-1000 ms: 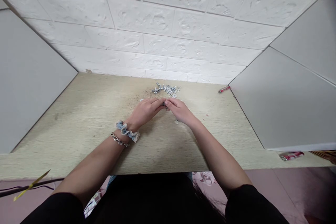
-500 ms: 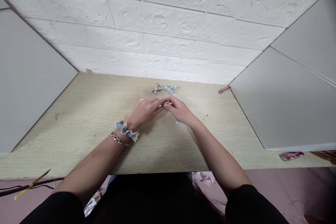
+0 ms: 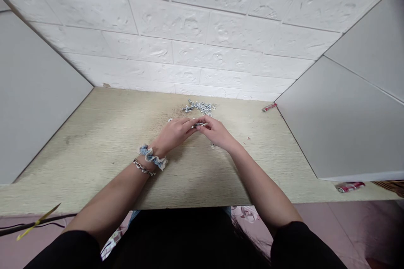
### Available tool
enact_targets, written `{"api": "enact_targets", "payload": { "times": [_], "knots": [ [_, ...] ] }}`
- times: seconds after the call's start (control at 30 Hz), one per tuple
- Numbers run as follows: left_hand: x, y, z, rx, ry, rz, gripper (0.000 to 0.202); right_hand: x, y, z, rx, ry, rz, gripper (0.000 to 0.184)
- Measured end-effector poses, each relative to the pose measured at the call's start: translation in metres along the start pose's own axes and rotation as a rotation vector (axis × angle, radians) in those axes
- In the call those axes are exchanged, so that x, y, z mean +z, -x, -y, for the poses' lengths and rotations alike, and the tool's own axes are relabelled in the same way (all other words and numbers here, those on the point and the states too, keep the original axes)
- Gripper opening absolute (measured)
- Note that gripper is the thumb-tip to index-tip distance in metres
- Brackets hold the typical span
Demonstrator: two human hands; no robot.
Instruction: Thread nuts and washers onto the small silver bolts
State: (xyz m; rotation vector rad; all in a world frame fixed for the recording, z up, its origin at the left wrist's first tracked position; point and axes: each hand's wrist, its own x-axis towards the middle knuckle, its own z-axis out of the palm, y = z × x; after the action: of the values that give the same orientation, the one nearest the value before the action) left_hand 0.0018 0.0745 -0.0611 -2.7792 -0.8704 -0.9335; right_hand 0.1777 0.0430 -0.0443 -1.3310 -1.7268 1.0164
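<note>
My left hand (image 3: 174, 131) and my right hand (image 3: 216, 131) meet over the wooden desk (image 3: 78, 164), with their fingertips together on a small steel bolt (image 3: 198, 125). A nut may be on the bolt, but the fingers partly hide it. Just beyond my fingers lies a loose pile of steel bolts, nuts and washers (image 3: 198, 107). A small metal piece (image 3: 212, 146) lies just past my right hand. A fabric scrunchie (image 3: 153, 158) and a chain bracelet (image 3: 143, 167) circle my left wrist.
A white brick-textured wall (image 3: 202, 50) rises behind the desk, with grey side panels (image 3: 34, 92) to the left and right (image 3: 341, 117). A red-and-white tube (image 3: 269, 107) lies at the right back corner, and a red-and-white can (image 3: 350, 187) lies at the front right.
The steel bolt shows more clearly between my fingertips, lying crosswise. My fingers have shifted slightly around it. The pile and my forearms have not visibly moved.
</note>
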Motion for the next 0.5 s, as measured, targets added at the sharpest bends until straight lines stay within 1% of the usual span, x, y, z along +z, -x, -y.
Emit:
{"api": "enact_targets", "payload": {
  "times": [0.1,0.27,0.37,0.43,0.5],
  "knots": [
    [-0.0015,-0.0005,-0.0007,-0.005,0.003,0.012,0.033,0.0002,0.0005,0.0011,0.006,-0.008,-0.002,0.022],
    [-0.0029,-0.0012,-0.002,0.003,0.02,-0.044,0.031,0.0009,0.0008,0.0004,-0.03,-0.048,0.014,0.025],
    [-0.0027,-0.0013,-0.0024,0.009,0.017,-0.067,0.028,0.0008,0.0,-0.002,-0.039,-0.058,-0.01,0.032],
    [-0.0023,-0.0012,-0.0024,0.009,0.015,-0.071,0.027,0.0005,-0.0006,-0.0037,-0.025,-0.031,-0.025,0.037],
    [-0.002,-0.0012,-0.0021,0.013,0.008,-0.069,0.027,0.0001,-0.001,-0.0047,-0.017,0.001,-0.025,0.038]
  ]
}}
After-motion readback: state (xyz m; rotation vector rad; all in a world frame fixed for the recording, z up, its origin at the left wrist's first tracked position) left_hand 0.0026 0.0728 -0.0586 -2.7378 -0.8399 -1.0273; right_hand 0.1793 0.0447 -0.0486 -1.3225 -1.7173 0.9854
